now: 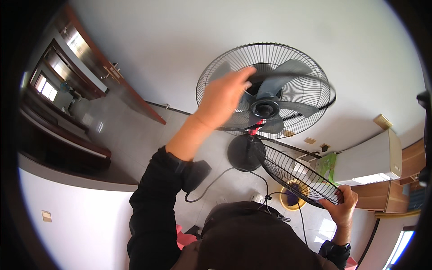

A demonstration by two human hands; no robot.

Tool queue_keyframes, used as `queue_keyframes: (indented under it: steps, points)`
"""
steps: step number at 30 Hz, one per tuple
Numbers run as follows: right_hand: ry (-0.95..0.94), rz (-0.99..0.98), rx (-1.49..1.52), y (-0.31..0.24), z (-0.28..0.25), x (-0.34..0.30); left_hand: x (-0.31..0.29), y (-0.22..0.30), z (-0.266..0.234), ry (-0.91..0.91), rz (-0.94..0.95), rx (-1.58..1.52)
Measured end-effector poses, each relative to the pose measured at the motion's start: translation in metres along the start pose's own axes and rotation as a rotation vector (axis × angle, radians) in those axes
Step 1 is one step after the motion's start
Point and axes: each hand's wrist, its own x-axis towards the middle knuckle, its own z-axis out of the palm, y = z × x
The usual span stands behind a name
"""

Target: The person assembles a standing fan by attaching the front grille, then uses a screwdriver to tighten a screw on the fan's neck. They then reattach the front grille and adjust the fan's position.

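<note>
A black pedestal fan stands in front of me, its rear grille (310, 72) upright and its grey blades (288, 85) uncovered. My left hand (227, 96), somewhat blurred, is raised before the blades with its fingers closed on a thin black rim band (292, 75). The band arcs right across the blades to the grille's edge. Low on the right, my right hand (344, 207) grips the edge of the detached front grille (294, 175), which is tilted beside the fan's round base (238, 153). A blurred black block (196, 175) sits by my left wrist.
A black cable (225, 170) loops between the base and my body. Behind the front grille is a yellow basin (284, 202) with something purple inside. A white cabinet-like box (371, 157) and a green box (329, 165) stand right. At left, a brown door (121, 85) stands open.
</note>
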Motion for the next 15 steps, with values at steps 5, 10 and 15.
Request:
queue_keyframes:
  steps: [5, 10, 15]
  points:
    - [0.079, 0.144, -0.021, -0.007, -0.015, -0.034, -0.027, 0.033, 0.011, -0.164, 0.208, 0.145]
    - [0.134, 0.216, -0.011, -0.002, -0.03, -0.064, -0.053, 0.039, 0.013, -0.129, 0.13, 0.017]
    - [0.312, 0.085, 0.23, 0.01, -0.06, -0.086, -0.063, 0.03, -0.015, 0.021, -0.189, -0.278]
